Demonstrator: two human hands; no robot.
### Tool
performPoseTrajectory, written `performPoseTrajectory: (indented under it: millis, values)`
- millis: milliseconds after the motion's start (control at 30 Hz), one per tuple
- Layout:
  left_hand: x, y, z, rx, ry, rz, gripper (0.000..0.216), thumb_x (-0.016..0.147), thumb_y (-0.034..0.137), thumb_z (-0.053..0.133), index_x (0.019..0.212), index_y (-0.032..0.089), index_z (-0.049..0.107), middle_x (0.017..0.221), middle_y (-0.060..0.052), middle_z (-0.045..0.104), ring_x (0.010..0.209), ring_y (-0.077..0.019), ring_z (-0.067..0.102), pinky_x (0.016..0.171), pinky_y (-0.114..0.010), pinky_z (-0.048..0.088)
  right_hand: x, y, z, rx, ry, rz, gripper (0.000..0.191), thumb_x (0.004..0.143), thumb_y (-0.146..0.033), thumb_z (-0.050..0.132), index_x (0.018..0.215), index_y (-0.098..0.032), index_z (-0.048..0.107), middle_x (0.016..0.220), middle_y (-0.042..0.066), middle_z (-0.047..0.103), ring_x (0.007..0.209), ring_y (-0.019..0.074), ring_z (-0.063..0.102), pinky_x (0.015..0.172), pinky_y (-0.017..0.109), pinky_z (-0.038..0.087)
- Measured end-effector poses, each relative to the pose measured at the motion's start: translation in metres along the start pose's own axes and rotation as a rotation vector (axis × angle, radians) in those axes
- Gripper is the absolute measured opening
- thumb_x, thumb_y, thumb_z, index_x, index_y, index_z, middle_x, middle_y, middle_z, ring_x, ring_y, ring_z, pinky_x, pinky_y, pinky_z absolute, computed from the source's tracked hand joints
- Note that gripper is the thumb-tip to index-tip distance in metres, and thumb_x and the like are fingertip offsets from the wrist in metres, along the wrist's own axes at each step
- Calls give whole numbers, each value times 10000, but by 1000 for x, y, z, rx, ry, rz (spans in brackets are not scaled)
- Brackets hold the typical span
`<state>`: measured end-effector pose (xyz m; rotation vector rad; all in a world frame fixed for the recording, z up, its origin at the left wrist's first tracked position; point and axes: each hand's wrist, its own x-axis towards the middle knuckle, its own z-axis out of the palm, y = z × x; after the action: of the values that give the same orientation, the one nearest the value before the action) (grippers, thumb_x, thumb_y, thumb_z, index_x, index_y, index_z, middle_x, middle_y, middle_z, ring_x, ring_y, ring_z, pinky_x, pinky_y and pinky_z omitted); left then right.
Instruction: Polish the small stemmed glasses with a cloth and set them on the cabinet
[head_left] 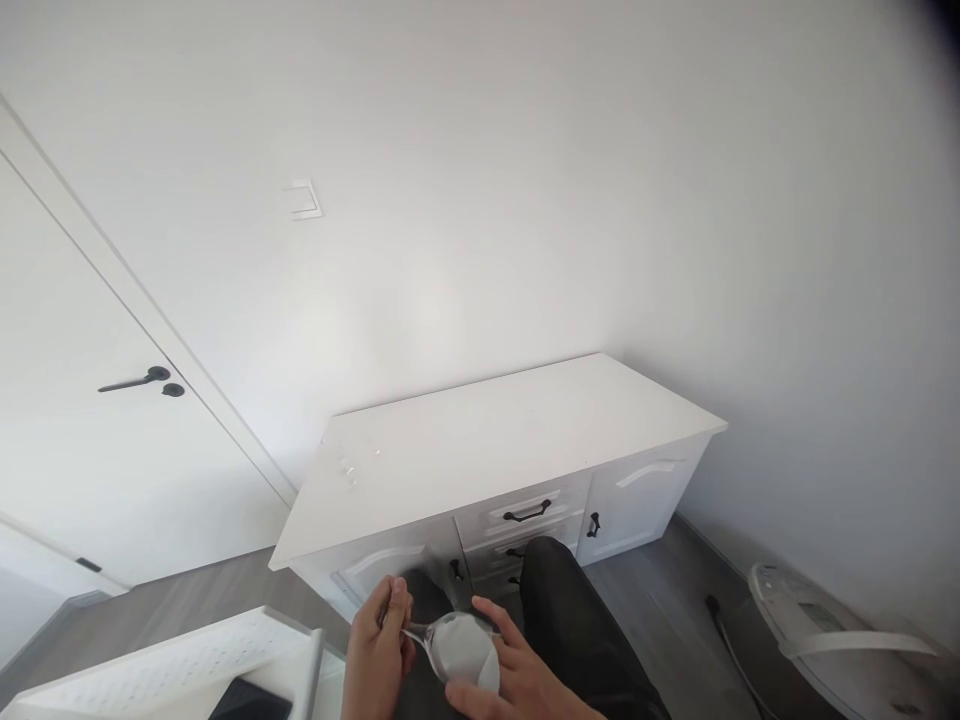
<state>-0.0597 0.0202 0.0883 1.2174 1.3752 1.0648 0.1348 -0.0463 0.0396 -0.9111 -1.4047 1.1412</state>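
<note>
Low in the view, my left hand [376,645] is closed around the thin handle of a shiny metal spoon [417,631], large and ladle-like. Its bowl end points right, toward my other hand. Over the bowl lies a white piece of tissue or cloth [461,648], hiding most of it. My right hand [504,665] curls round this end, with thumb below and fingers above, pressing the white piece against the spoon. Both hands are above my dark-trousered legs [581,620], in front of the white cabinet [525,420].
The cabinet has black handles and a few tiny shiny bits [346,468] on its top left. A white perforated container [187,660] holding a black object [250,700] stands lower left. A rice cooker [810,620] sits lower right. A closed door [90,450] is left.
</note>
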Motion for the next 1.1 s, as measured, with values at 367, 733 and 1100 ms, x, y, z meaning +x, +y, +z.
performPoseTrajectory:
  millis: [367,733,1100]
  values:
    - [-5,1,5,-27,92,-90,504,787,726,700,819,232,609,715,15,560,578,-148,484,514,-233,407,10,-13,-1,67,147,-19,428,948,-453,676,1336,-279,621,1069,80,734,929,251,666,974,422,489]
    - [-18,7,2,386,-215,887,335,1060,354,457,773,229,576,763,-30,577,720,-189,538,703,-302,463,18,2,9,787,460,437,517,692,-581,900,968,-236,632,721,-43,537,637,137,521,592,238,418]
    - [-17,-6,8,148,-19,412,448,971,600,543,707,240,511,662,33,446,586,-151,433,557,-259,396,7,-10,-8,186,294,191,315,955,-552,651,1076,-264,682,853,14,626,743,182,567,692,281,446]
